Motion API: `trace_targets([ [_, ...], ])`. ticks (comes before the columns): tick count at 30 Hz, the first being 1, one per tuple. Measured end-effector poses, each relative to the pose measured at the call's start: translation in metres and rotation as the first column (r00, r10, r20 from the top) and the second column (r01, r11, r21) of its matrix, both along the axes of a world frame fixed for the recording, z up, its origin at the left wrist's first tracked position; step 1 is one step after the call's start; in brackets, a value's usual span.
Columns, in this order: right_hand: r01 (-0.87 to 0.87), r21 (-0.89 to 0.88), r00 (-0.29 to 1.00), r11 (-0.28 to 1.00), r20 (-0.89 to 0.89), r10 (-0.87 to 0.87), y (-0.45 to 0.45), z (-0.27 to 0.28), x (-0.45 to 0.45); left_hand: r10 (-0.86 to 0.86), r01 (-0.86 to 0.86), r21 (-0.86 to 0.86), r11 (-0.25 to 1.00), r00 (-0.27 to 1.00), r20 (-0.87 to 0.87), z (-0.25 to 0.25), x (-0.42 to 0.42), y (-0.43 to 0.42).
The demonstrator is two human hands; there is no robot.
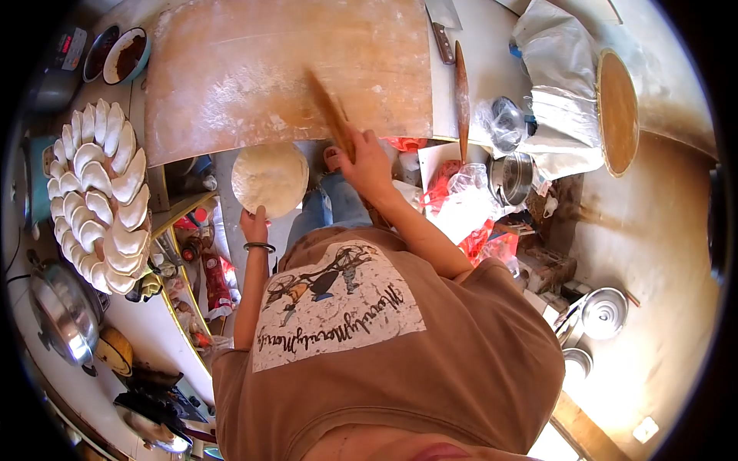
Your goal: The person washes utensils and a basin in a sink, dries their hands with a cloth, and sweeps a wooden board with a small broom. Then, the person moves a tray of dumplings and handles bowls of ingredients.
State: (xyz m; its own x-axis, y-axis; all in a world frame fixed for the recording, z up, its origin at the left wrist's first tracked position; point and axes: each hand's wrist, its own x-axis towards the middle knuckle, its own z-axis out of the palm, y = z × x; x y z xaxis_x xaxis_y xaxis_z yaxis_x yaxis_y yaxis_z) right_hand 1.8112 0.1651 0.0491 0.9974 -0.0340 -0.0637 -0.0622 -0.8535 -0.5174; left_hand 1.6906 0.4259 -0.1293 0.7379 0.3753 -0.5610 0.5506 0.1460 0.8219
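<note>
My left hand [255, 225] pinches the near edge of a round, flat sheet of dough [269, 180], which hangs just off the front edge of a floured wooden board [292, 54]. Closed round the near end of a wooden rolling pin [330, 107] is my right hand [363, 163], at the board's front edge and to the right of the dough. The pin slants forward over the board, its far end blurred by motion. White flour is smeared over the board.
Many folded dumplings lie on a round tray [100, 198] at the left, with bowls [125, 56] behind them. Right of the board are a knife [442, 38], another tapered rolling pin [461, 100] and a foil-like sheet [557, 92]. Bags and a pot [510, 180] sit below.
</note>
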Motion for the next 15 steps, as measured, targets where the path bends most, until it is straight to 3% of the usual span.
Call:
trace_targets([
  [1, -0.024, 0.066, 1.0, 0.997, 0.014, 0.024, 0.009, 0.009, 0.002, 0.002, -0.002, -0.005, 1.0, 1.0, 0.001, 0.0, 0.001, 0.002],
  [5, 0.147, -0.184, 0.981, 0.972, 0.155, -0.119, -0.045, -0.015, 0.045, 0.05, -0.05, -0.041, 0.998, 0.999, -0.004, -0.004, 0.002, 0.003],
  [7, 0.157, -0.288, 0.987, 0.944, 0.007, -0.162, -0.051, -0.006, 0.068, 0.058, -0.058, -0.046, 0.997, 0.998, -0.003, -0.006, 0.003, 0.004],
  [11, -0.153, -0.224, 0.987, 0.963, -0.077, 0.139, -0.003, -0.019, 0.061, 0.093, -0.093, 0.005, 0.996, 0.995, 0.021, -0.007, 0.004, 0.003],
  [12, -0.209, -0.136, 0.972, 0.968, -0.134, 0.191, 0.012, -0.009, 0.052, 0.12, -0.12, 0.019, 0.993, 0.993, 0.014, -0.002, 0.005, 0.002],
  [15, -0.209, -0.136, 0.973, 0.968, 0.071, 0.22, 0.02, 0.003, 0.065, 0.182, -0.182, 0.033, 0.983, 0.983, -0.013, 0.012, 0.006, -0.001],
])
